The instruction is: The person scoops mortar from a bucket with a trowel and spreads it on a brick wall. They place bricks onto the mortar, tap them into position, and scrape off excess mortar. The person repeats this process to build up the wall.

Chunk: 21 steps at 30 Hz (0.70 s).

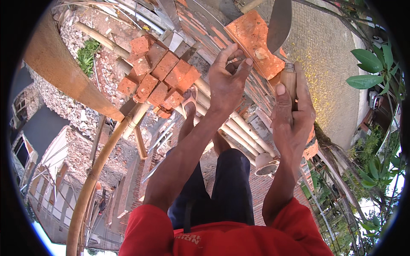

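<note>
My right hand (294,115) is wrapped round the wooden handle of a trowel (279,25), its dark metal blade pointing up and away. Just left of the blade, a rough orange brick (252,40) lies at the top of a brick wall, with a thin taut string along its near-left side. My left hand (226,85) is beside that brick and the string. Its thumb and forefinger are apart, their tips close to the brick's edge, and the other fingers are partly curled. I see nothing held in it; whether the fingertips touch the string I cannot tell.
A stack of orange bricks (158,70) rests on bamboo poles (245,134) left of my feet. A bowl-like container (267,164) sits near my right forearm. A curved bamboo pole (89,187) and wide plank (70,64) stand at left. Rubble lies below; leafy branches (367,68) hang right.
</note>
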Each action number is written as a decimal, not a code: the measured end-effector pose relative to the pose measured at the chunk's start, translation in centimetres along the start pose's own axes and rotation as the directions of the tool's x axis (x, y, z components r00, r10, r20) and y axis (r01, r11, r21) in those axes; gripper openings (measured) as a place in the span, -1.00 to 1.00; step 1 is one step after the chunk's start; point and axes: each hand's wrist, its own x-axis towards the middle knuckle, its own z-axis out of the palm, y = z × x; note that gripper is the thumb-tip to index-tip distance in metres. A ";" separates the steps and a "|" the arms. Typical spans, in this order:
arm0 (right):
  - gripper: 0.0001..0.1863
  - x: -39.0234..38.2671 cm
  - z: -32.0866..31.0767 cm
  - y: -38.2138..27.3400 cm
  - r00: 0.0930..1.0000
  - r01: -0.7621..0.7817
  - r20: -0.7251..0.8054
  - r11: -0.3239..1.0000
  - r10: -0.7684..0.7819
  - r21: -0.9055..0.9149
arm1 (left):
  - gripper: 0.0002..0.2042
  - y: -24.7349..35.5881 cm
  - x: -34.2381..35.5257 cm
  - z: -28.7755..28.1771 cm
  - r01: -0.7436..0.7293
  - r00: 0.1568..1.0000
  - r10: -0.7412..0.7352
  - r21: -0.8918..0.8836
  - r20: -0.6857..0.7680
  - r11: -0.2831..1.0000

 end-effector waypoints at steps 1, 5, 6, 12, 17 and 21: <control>-0.39 0.0 0.0 0.0 0.994 0.081 -0.073 0.996 -0.079 0.034 | -0.57 -0.2 -0.3 0.5 0.008 0.999 -0.008 -0.014 -0.038 1.000; -0.38 -0.2 0.1 0.2 0.991 0.134 -0.026 0.991 -0.135 -0.018 | -0.61 0.0 -0.5 2.1 0.051 0.991 -0.066 -0.117 -0.120 0.992; -0.37 -0.3 0.1 0.2 0.995 0.093 0.051 0.988 -0.087 -0.122 | -0.62 0.1 -0.5 2.2 0.093 0.986 -0.106 -0.102 -0.129 0.990; -0.42 -0.2 0.9 -0.8 0.998 -0.058 -0.022 0.972 0.065 0.226 | -0.66 0.6 0.4 2.1 0.152 0.975 -0.166 -0.097 -0.145 0.984; -0.34 -0.8 0.8 -1.4 0.997 -0.070 0.035 0.970 0.064 0.231 | -0.69 1.1 0.6 2.2 0.233 0.956 -0.247 -0.102 -0.156 0.967; -0.30 -3.0 0.1 -0.7 0.986 -0.078 -0.106 0.923 0.126 0.377 | -0.71 1.5 0.7 2.1 0.264 0.951 -0.268 -0.043 -0.153 0.964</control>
